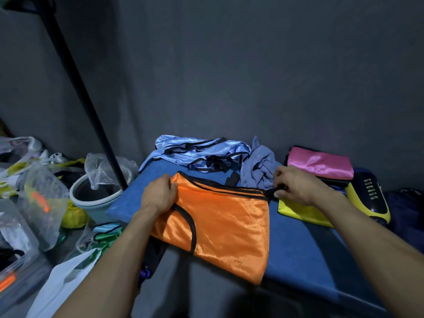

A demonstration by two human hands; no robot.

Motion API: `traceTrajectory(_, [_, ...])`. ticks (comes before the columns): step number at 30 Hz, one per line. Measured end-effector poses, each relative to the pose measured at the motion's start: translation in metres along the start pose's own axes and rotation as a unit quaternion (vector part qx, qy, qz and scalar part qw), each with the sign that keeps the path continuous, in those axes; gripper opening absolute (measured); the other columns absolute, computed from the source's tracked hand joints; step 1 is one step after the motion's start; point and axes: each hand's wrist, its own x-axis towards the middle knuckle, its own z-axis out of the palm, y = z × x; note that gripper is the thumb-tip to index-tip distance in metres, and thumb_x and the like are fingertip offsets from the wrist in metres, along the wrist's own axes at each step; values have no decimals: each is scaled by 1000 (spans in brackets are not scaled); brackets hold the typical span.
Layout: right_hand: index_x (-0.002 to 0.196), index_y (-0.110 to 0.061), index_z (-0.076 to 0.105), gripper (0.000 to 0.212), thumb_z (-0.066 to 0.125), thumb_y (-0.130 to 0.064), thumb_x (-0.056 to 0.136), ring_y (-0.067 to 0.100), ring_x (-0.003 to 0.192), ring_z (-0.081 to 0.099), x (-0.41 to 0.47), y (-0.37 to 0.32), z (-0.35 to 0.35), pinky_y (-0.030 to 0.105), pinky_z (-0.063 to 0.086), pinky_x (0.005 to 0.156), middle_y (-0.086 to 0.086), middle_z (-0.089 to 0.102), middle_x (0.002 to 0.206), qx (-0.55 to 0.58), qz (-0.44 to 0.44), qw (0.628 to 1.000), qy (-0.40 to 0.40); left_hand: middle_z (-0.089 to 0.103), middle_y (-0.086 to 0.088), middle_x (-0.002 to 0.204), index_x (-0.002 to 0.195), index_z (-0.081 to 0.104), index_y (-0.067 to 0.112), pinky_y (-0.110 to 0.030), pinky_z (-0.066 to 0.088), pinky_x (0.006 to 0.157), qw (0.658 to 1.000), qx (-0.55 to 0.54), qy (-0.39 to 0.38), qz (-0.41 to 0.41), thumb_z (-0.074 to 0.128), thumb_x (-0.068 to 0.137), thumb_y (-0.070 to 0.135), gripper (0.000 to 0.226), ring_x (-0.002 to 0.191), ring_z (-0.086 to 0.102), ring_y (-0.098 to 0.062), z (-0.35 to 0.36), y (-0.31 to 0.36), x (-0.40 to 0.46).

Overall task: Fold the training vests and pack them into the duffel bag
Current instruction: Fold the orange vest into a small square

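Observation:
An orange training vest [220, 216] with black trim lies spread on the blue table [305, 253], its lower part hanging over the front edge. My left hand [159, 193] grips its left upper corner. My right hand [296, 184] pinches the black trim at its right upper corner. Behind it lie crumpled light blue vests [202, 151]. A folded pink vest [321, 165] and a folded yellow vest [300, 212] sit to the right. A black and yellow duffel bag [369, 198] stands at the right edge.
A black pole [85, 97] slants up on the left. Beside the table are a pale bucket [94, 198], plastic bags [36, 193] and clear boxes [16, 244]. Green and blue vests [105, 235] lie low on the left. A grey wall stands behind.

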Motion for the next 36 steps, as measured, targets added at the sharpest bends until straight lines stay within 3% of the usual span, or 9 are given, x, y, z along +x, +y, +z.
traceTrajectory(6, [75,-33,61,22,72,-28,94,17,78,61,-2,6,-9,37,50,74,-5,65,81,75,34,995,-58,56,-4,82,91,51,12,-36,37,67,1000,22,0,14,48,105,30,23,79,54,-26,1,0,0])
traceTrajectory(15, [98,-32,77,17,64,-22,101,6,94,66,-8,8,-8,31,51,88,-12,74,97,297,98,950,-23,54,-2,80,96,43,14,-39,37,66,1000,0,12,27,39,109,33,23,76,53,-26,3,-3,-1])
traceTrajectory(19, [98,-25,78,12,69,-18,96,8,82,63,-7,5,-2,21,43,66,-10,71,91,287,162,944,9,57,-4,82,96,42,15,-40,39,67,1000,12,14,23,38,108,36,25,77,54,-28,5,-2,1])
traceTrajectory(24, [110,-19,68,25,71,-32,89,33,98,65,-19,-18,-2,42,56,78,8,69,109,99,244,955,135,58,-1,85,97,51,17,-38,38,65,999,-2,5,36,51,104,40,23,81,54,-26,2,-5,6])
traceTrajectory(26, [97,-17,61,19,68,-34,91,35,88,65,-35,-38,3,40,52,72,10,69,97,152,262,941,149,59,3,84,98,54,20,-37,38,67,998,-21,17,52,55,102,42,22,80,52,-22,0,-7,7])
traceTrajectory(30, [84,-11,51,42,63,-50,94,32,56,70,-66,-82,35,47,61,64,14,73,70,324,298,898,16,65,0,84,103,61,21,-36,39,69,996,-55,46,58,58,101,42,22,84,60,-27,-5,-9,7])
traceTrajectory(32, [89,-13,54,47,62,-59,92,32,62,71,-73,-95,55,44,61,62,11,73,70,380,309,872,23,70,-6,89,105,64,19,-38,43,72,995,-65,56,48,58,101,42,24,90,64,-31,-7,-11,9])
traceTrajectory(34, [94,-19,56,53,57,-72,87,25,76,67,-69,-98,68,38,54,67,1,70,82,347,318,881,50,71,-5,88,100,62,22,-40,48,75,996,-70,43,33,59,100,44,22,90,66,-31,-6,-12,10])
traceTrajectory(36, [78,-17,54,58,55,-74,87,19,71,62,-60,-102,70,34,45,65,-5,64,74,342,330,878,57,71,-5,92,103,62,22,-41,51,79,997,-74,29,20,62,99,43,21,93,66,-31,-5,-10,8])
